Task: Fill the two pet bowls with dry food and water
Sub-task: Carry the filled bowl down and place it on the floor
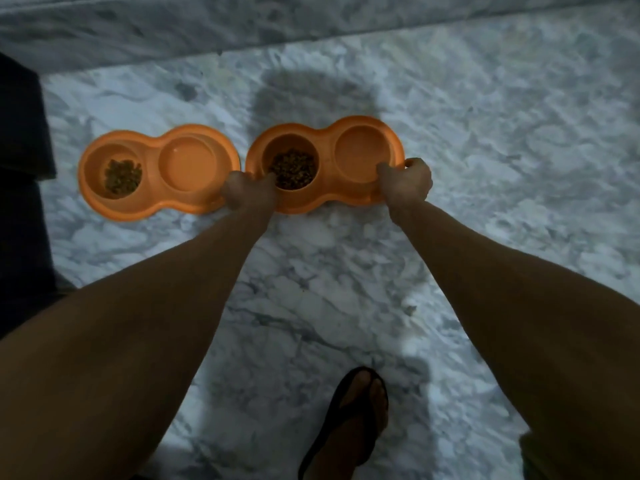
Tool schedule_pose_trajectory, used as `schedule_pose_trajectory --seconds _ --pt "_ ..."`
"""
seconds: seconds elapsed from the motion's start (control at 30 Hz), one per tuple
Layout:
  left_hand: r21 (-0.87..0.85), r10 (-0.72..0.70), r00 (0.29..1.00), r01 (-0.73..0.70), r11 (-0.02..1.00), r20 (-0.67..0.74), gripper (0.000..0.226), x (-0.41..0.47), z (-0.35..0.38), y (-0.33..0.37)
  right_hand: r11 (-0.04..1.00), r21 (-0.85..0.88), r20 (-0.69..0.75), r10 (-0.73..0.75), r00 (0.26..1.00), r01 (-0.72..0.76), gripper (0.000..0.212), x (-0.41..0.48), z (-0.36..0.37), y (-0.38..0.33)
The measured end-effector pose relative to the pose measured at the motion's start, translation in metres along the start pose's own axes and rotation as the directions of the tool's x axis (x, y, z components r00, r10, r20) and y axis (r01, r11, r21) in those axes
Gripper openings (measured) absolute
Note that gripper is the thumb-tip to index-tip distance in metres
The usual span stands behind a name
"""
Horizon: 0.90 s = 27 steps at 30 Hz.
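Two orange double pet bowls stand side by side on the marble floor. The left bowl (152,152) holds brown dry food (123,178) in its left cup and what looks like water in its right cup (188,164). The right bowl (327,138) has dry food (292,168) in its left cup and water in its right cup (362,154). My left hand (247,192) grips the right bowl's near left rim. My right hand (407,183) grips its near right rim.
A grey-veined marble floor (485,168) spreads all around, with a raised marble step (242,22) along the far side. Dark furniture (20,133) stands at the left edge. My foot in a black sandal (349,420) is at the bottom centre.
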<state>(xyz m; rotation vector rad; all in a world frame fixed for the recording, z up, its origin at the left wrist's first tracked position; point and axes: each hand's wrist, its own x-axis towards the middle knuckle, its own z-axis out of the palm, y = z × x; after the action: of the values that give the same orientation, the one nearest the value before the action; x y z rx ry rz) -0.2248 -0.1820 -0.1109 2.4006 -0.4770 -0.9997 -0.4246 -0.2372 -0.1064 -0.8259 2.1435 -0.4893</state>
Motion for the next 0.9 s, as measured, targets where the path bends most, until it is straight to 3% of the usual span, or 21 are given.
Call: schedule_pose_trajectory --seconds 0.17,0.4,0.57,0.7,0.9 --pt "-0.037 -0.041 0.999 0.042 0.998 0.016 0.046 0.011 0.016 -0.008 1.000 -0.019 -0.009 0.013 1.000 -0.013 0.031 0.015 0.011 0.012" --pt "-0.044 -0.030 1.000 0.030 0.999 0.003 0.045 0.012 0.023 -0.015 0.999 -0.046 -0.007 0.019 1.000 -0.020 0.040 0.020 0.019 0.019" --pt "-0.019 -0.059 0.992 0.061 0.998 0.113 0.071 0.006 0.015 -0.008 0.998 -0.044 0.046 0.037 0.998 -0.035 0.043 0.014 0.010 0.014" --pt "-0.022 -0.102 0.978 0.107 0.994 0.180 0.091 -0.015 -0.015 0.001 0.997 -0.059 0.058 0.046 0.997 -0.042 0.053 -0.009 -0.011 -0.003" --pt "0.020 -0.162 0.968 0.161 0.987 0.193 0.088 -0.072 -0.098 0.042 0.997 0.010 0.114 0.081 0.990 -0.083 0.061 -0.082 -0.060 -0.068"
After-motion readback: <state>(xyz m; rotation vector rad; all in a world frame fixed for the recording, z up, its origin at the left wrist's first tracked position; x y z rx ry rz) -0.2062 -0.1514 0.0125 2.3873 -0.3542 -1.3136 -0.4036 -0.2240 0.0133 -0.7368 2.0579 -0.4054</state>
